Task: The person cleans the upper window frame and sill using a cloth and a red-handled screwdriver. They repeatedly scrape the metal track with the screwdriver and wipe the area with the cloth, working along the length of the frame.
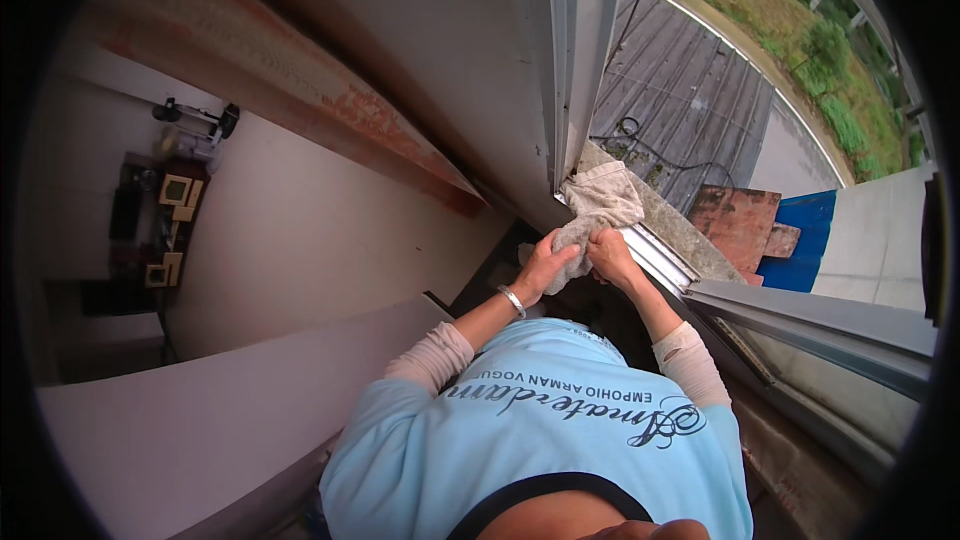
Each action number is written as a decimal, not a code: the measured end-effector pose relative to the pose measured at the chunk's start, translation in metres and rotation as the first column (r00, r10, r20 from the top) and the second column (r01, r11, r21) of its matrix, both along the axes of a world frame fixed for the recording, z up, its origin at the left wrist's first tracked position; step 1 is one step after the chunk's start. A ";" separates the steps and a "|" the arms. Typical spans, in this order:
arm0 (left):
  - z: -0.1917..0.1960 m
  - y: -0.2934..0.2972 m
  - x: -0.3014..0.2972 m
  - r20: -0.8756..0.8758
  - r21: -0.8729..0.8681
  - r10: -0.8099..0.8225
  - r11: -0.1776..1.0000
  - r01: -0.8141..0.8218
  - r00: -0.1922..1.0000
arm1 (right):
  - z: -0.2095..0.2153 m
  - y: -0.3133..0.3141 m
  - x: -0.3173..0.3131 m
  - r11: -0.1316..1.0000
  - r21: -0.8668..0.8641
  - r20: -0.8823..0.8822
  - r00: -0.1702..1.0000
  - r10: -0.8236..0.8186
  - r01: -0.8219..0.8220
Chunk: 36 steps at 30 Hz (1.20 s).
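Seen from the head camera, a person in a light-blue, dark-collared shirt (560,395) grips a pale, grey-stained fabric cloth (606,194) at an open window. The left hand (547,266), below a silver-coloured metal bracelet (513,302), has its fingers closed on the bunched middle of the cloth; the fingers of the right hand (612,254) are curled tight on it just beside. The cloth's upper end spreads over the corner of the bright metal window track (660,258) and the rough grey ledge (690,235), while a lower fold hangs under the hands. Beyond lies a dark-grey ribbed roof (680,90). The step in hand looks to be gathering or working the cloth at the window; the next move would call for a firm two-handed hold, with the loose end minded near the frame.
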<state>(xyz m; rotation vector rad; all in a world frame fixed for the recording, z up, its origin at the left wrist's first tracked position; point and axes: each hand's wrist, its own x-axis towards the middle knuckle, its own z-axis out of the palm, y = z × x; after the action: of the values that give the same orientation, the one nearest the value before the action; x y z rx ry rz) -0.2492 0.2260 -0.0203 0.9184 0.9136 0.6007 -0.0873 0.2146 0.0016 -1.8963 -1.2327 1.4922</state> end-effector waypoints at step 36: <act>-0.016 -0.010 0.006 -0.027 -0.081 -0.154 0.985 0.151 0.988 | -0.045 -0.018 0.032 0.785 0.441 0.620 0.780 0.083 -0.434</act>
<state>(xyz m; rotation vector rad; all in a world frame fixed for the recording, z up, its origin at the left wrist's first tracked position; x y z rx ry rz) -0.2432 0.2157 -0.0365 0.9206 0.8817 0.4163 -0.0553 0.1961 -0.0438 -1.8230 -2.0288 0.5030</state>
